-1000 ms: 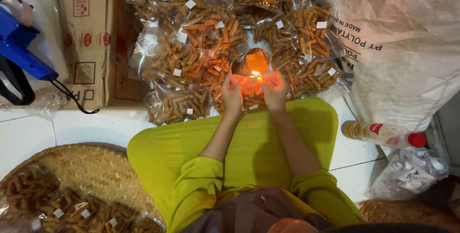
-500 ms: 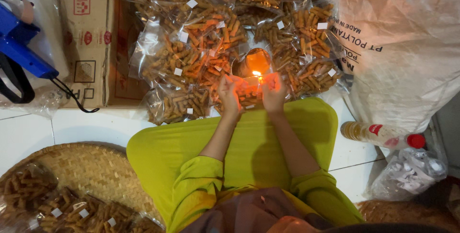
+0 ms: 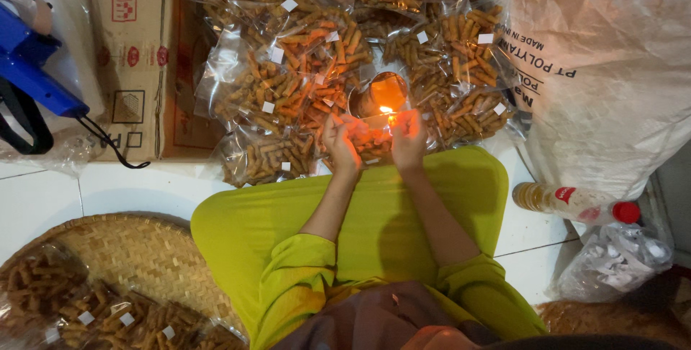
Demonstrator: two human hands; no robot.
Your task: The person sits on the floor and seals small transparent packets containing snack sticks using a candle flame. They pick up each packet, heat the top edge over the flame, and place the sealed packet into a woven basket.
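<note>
Two hands at frame centre: left hand [image 3: 340, 143] and right hand [image 3: 408, 134] fingers pinched on a clear snack bag [image 3: 374, 134], its edge at the small flame [image 3: 386, 110] just above.

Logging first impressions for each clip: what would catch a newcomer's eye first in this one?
The small flame at the centre, by a round tin, glows orange. The left hand and right hand hold a clear packet edge close to it. Behind, a heap of clear bags of stick snacks fills the floor. A woven tray with more bags lies at lower left, and a blue tool sits at far left.
</note>
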